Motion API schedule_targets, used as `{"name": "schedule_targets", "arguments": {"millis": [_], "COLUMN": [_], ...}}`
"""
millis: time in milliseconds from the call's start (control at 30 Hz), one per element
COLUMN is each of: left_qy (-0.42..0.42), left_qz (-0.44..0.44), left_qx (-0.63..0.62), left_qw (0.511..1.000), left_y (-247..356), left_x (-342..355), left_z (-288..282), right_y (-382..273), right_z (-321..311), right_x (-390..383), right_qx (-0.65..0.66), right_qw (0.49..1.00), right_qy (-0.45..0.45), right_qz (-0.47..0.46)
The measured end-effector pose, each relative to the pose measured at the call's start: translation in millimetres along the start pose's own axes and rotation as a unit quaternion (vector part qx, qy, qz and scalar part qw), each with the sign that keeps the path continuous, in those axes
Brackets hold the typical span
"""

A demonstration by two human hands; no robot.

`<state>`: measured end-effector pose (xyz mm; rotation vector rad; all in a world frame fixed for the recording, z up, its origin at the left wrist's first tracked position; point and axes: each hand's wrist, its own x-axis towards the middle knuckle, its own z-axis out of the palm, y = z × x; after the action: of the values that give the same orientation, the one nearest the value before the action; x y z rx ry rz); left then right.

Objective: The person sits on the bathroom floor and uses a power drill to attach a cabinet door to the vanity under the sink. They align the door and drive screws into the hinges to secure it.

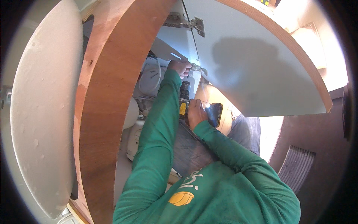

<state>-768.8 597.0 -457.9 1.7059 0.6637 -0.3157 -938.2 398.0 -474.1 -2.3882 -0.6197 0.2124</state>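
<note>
A cordless drill point(183, 107), black with a yellow patch, is gripped in my right hand point(196, 113). Its chuck points up and away toward the lower cabinet hinge point(199, 69), and its battery end sticks out to the right of my hand. My left hand point(179, 68) is at that metal hinge, fingers curled and pressed together at its left end. What those fingers pinch is too small to make out. The hinge lies where the pale cabinet door point(261, 67) meets the side panel. The tip of the drill is hard to see against the panel.
A second hinge point(194, 24) joins the door farther up. On the left run a curved wooden panel point(108, 104) and a white basin-like rim point(44, 104). Inside the cabinet are cables and a white container point(134, 140). A ribbed vent point(297, 164) is at right.
</note>
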Motion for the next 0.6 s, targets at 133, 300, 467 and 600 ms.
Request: {"name": "schedule_targets", "arguments": {"millis": [133,300,467,600], "left_qy": [-0.002,0.034,0.018,0.054], "left_qz": [0.023,0.008,0.011,0.012], "left_qx": [-0.042,-0.069,-0.062,-0.07], "left_qw": [0.999,0.997,0.998,0.996], "left_y": [1,10,3,9], "left_x": [-2,-17,-11,-26], "left_z": [6,16,10,21], "right_y": [-4,6,13,15], "right_z": [7,24,42,42], "right_x": [3,7,10,10], "right_qx": [0.013,0.034,0.057,0.08], "right_qw": [1.0,0.998,0.997,0.996], "right_qy": [0.01,0.019,0.019,0.027], "right_qz": [0.01,0.04,0.041,0.041]}}
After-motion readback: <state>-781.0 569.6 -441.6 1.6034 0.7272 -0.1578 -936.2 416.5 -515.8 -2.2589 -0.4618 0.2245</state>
